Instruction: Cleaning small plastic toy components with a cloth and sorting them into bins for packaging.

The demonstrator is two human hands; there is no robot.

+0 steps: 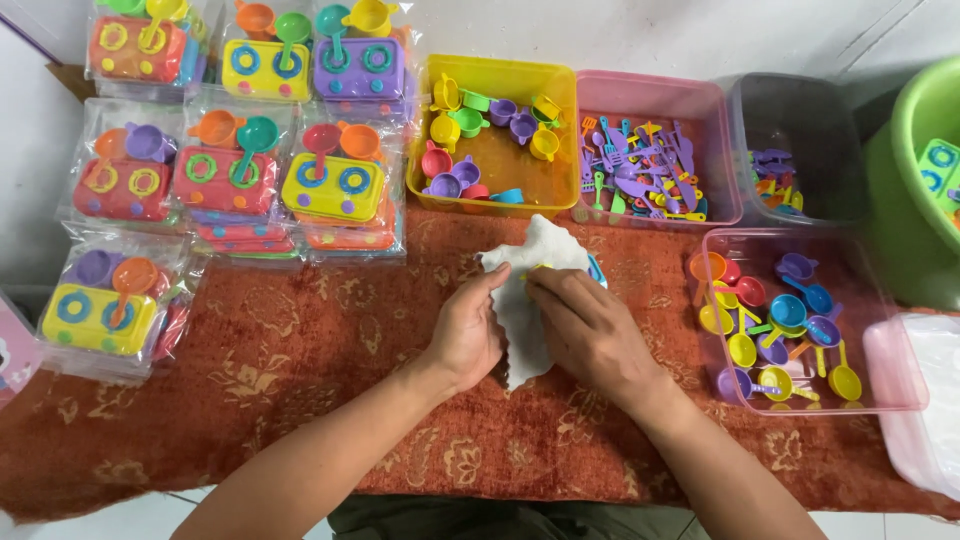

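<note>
My left hand (465,332) and my right hand (588,332) together hold a white cloth (530,258) over the middle of the red patterned mat (300,330). A toy piece with a blue and yellow edge (594,270) peeks out from under the cloth by my right fingers; most of it is hidden. Both hands pinch the cloth from either side.
Bagged toy stove sets (230,170) are stacked at the left. A yellow bin (500,80) of small toy pots, a pink bin (650,95) of utensils and a grey bin (800,110) line the back. A clear pink bin (880,360) of toy pans sits right, a green tub (910,200) beyond.
</note>
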